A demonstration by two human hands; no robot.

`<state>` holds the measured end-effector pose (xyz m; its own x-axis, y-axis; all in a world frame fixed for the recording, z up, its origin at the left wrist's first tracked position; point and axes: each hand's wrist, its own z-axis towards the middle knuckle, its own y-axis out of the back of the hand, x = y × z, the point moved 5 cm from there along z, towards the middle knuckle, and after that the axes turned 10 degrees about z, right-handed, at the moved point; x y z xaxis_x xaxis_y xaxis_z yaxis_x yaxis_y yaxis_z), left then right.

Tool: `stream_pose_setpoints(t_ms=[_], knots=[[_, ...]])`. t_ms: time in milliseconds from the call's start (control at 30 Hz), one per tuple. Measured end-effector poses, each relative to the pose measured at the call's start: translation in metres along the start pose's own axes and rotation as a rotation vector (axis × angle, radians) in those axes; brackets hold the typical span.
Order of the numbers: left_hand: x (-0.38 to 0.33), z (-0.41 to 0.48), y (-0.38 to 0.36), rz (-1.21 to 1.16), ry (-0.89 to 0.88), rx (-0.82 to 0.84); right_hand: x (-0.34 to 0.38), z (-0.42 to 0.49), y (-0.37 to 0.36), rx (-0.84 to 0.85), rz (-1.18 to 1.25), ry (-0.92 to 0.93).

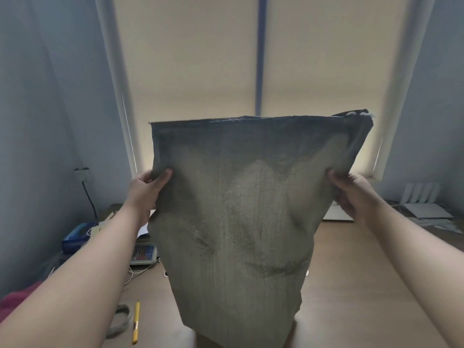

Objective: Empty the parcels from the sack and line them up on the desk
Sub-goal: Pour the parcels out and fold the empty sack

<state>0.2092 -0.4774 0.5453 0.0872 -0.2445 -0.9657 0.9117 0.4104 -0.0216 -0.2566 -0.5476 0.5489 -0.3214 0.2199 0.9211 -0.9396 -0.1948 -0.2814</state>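
A grey-green woven sack (241, 222) hangs upright in the air above the wooden desk (351, 285), filling the middle of the head view. My left hand (147, 188) grips its left edge, thumb on the near face. My right hand (351, 194) grips the right edge at the same height. The cloth bulges and creases in its middle, and its lower end reaches down near the desk in front of me. No parcel shows; whatever is inside or behind the sack is hidden.
On the desk's left lie a yellow utility knife (135, 322), a roll of tape (120, 320), a weighing scale (143, 253) and a blue box (75, 237). White papers and a flat white box (337, 213) sit at the back right. A blind-covered window stands behind.
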Motion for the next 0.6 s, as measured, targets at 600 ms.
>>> stream_pose_setpoints(t_ms=[600], knots=[[-0.068,0.017,-0.001,0.074,-0.222,-0.185,0.062,0.029,-0.007,-0.373,-0.328,0.146]])
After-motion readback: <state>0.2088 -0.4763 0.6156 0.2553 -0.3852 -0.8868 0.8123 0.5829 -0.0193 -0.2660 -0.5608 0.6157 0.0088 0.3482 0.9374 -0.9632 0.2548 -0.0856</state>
